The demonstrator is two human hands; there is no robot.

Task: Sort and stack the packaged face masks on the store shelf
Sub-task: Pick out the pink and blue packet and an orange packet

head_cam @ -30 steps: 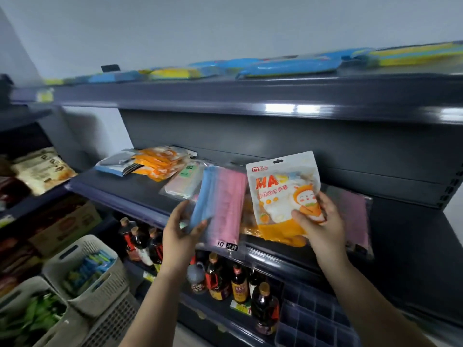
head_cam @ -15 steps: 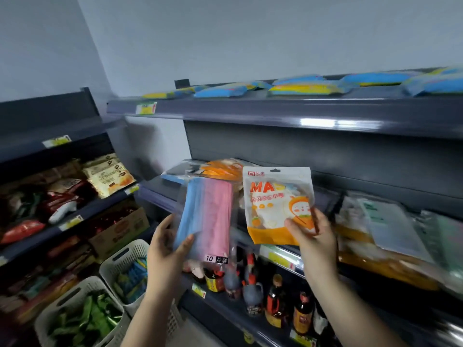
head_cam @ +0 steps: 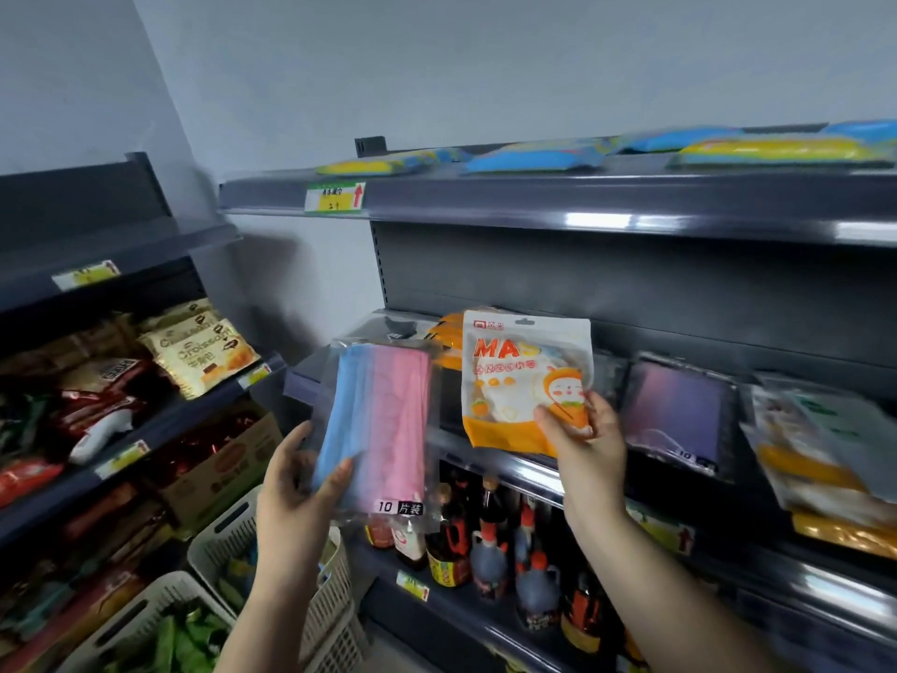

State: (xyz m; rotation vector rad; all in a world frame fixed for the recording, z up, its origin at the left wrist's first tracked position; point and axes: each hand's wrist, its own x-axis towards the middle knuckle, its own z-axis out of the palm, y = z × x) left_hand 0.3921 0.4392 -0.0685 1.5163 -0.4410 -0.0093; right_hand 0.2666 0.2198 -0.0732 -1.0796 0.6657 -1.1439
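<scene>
My left hand [head_cam: 296, 488] grips the lower left edge of a clear pack of blue and pink masks [head_cam: 383, 425], held upright in front of the middle shelf [head_cam: 505, 461]. My right hand [head_cam: 587, 439] pinches the lower right corner of a white and orange mask pouch [head_cam: 519, 376] printed with a cartoon figure, held just above the shelf edge. Orange pouches [head_cam: 449, 332] lie stacked behind it at the shelf's left end. A purple mask pack [head_cam: 677, 415] lies flat to the right, and mixed mask packs [head_cam: 825, 459] are piled at the far right.
Blue and yellow packs [head_cam: 534, 160] lie on the top shelf. Sauce bottles [head_cam: 490, 546] fill the shelf below the masks. Snack bags [head_cam: 199, 347] line the left rack. White baskets [head_cam: 228, 551] stand on the floor at lower left.
My view has swung left and up, so more of the left rack and the wall shows. Both hands keep the same hold on their packs, still side by side.
</scene>
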